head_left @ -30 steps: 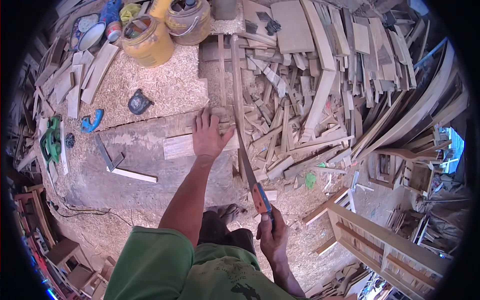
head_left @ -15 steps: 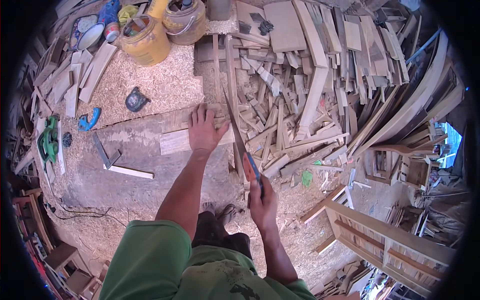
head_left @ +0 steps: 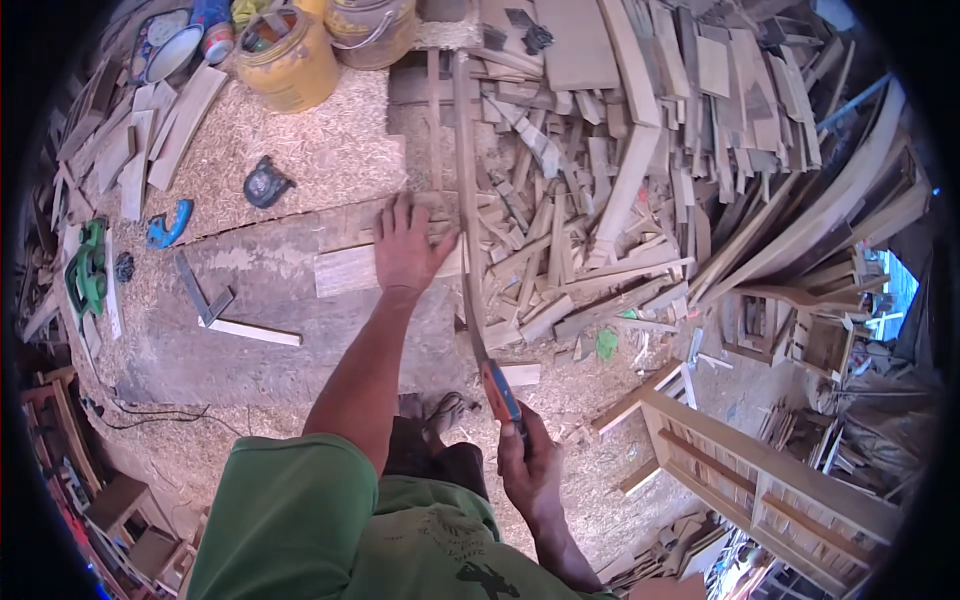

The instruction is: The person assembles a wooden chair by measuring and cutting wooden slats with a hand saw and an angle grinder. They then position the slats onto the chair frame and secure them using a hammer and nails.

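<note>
My left hand [head_left: 405,245] lies flat with fingers spread on a short pale board [head_left: 345,272], pressing it against the worn plywood bench top [head_left: 250,370]. My right hand [head_left: 530,462] is wrapped round the orange and blue handle of a handsaw [head_left: 503,392]. The saw's long narrow blade runs forward past the board's right end, at the bench edge; whether its teeth touch the wood cannot be told. A small pale wood piece [head_left: 522,375] shows just right of the handle, below bench level.
A dark measuring tape [head_left: 268,182], a blue handle-shaped piece [head_left: 170,225], a try square [head_left: 205,300] and a green power planer [head_left: 88,270] lie on the left. Yellow buckets [head_left: 288,65] stand at the back. Wood offcuts [head_left: 560,230] are heaped right; a slatted wooden frame [head_left: 770,480] is near right.
My right hand has drawn the saw back toward me and lower. A small pale wood piece now shows beside its handle. My left hand stays on the board; the whole view has shifted slightly.
</note>
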### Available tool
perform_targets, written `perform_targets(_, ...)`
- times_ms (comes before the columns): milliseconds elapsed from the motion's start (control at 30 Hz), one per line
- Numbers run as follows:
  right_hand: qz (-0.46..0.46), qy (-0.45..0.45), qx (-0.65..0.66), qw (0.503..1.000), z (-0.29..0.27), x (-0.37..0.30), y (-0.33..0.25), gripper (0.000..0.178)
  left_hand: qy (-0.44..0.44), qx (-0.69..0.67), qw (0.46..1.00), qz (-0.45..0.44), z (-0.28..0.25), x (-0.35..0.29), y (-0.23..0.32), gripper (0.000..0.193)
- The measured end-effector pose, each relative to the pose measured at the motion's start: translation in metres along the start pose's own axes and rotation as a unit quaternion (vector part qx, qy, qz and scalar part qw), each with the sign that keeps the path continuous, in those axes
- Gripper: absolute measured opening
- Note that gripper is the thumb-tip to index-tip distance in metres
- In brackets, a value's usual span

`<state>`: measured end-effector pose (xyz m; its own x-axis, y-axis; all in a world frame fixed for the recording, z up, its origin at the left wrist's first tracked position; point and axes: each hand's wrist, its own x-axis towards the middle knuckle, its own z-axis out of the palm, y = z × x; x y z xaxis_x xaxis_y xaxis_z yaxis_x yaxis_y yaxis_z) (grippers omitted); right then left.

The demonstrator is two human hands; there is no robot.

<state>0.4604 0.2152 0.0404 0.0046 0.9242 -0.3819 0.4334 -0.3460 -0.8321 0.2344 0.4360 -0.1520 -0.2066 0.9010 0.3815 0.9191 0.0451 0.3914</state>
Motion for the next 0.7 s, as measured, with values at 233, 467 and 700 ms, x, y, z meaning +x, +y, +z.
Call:
perform_targets(233,0.014,0.028,0.014,0.999,-0.023,-0.012,-0.005,0.044,-0.016,-0.002,1.000,-0.004,0.006,0.001,-0.009,0.059)
perform_targets(467,-0.006,0.033,0.004,0.999,0.020,0.070,0.005,0.045,-0.022,0.005,1.000,-0.007,0.001,-0.001,-0.014,0.062)
perform_targets(700,0.060,0.038,-0.008,0.997,-0.008,-0.001,-0.020,0.042,-0.020,-0.006,1.000,-0.019,0.003,-0.005,-0.012,0.064)
